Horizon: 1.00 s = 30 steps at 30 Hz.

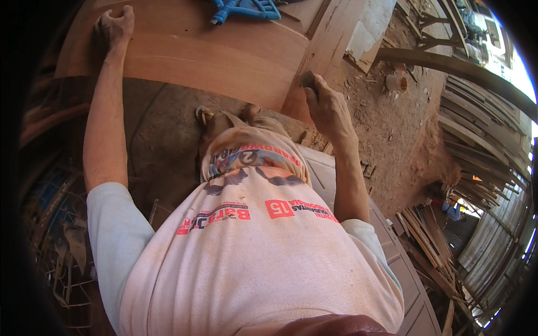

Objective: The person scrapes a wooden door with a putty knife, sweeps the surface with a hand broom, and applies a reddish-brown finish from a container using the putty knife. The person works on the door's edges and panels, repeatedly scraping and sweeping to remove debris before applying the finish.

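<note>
A wide reddish-brown wooden panel (213, 61) lies in front of me, with a lengthwise strip (322, 53) along its right part. My right hand (330, 109) is closed around a small dark block (308, 79), held at the panel's right side; the block's underside is hidden. Far to the left, my left hand (116, 28) rests on the panel with its thumb and forefinger apart and the other fingers bent and partly in shadow. No object shows clearly in it. A blue object with a barred frame (246, 10) lies on the panel at the top edge.
Wood scraps and shavings litter the dirt floor (386, 112) at right, where a small bucket (397, 83) lies. Stacked planks (482, 129) line the far right. A panelled door (406, 252) is beside my right arm. Metal frames (70, 274) stand at lower left.
</note>
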Tool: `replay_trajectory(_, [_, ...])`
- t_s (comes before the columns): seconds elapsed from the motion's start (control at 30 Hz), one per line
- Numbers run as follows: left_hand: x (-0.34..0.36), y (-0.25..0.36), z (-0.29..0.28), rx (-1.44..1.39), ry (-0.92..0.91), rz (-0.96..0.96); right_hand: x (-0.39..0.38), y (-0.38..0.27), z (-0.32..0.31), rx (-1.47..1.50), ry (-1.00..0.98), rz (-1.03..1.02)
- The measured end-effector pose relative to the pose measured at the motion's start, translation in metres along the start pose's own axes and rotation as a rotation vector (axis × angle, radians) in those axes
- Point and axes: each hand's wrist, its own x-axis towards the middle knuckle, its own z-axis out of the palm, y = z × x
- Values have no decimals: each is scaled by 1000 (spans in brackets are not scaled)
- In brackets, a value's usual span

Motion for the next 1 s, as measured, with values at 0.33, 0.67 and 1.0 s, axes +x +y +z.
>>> replay_trajectory(0.33, [-1,12,-21,450,81,263,-17,10,-12,128,-9,-19])
replay_trajectory(0.67, [6,-17,-13,359,93,250,40,25,7,70,263,7])
replay_trajectory(1.0, [-17,41,-15,199,169,246,52,25,7,-6,302,-2])
